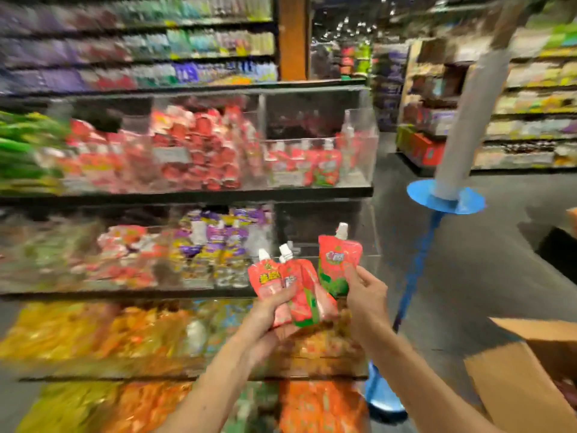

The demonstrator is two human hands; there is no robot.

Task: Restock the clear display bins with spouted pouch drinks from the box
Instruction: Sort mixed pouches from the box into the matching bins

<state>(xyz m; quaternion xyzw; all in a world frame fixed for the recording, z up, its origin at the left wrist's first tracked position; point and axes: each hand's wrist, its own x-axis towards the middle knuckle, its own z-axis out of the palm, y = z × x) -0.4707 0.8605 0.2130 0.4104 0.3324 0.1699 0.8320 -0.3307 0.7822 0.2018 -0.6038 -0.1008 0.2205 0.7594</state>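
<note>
Head view: your left hand [271, 318] has its fingers clamped on two red pouches [282, 290]; your right hand [368, 296] pinches a third pouch [338, 260], with the cardboard box [527, 389] at your right.

Grey post [468, 104] above blue disc [445, 200]; blurred stocked shelves [140, 42] behind.

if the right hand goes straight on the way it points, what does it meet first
Likely the clear bin at the right end of the middle shelf, directly behind the pouch that the right hand pinches. Depth is blurred, so that is uncertain.
</note>
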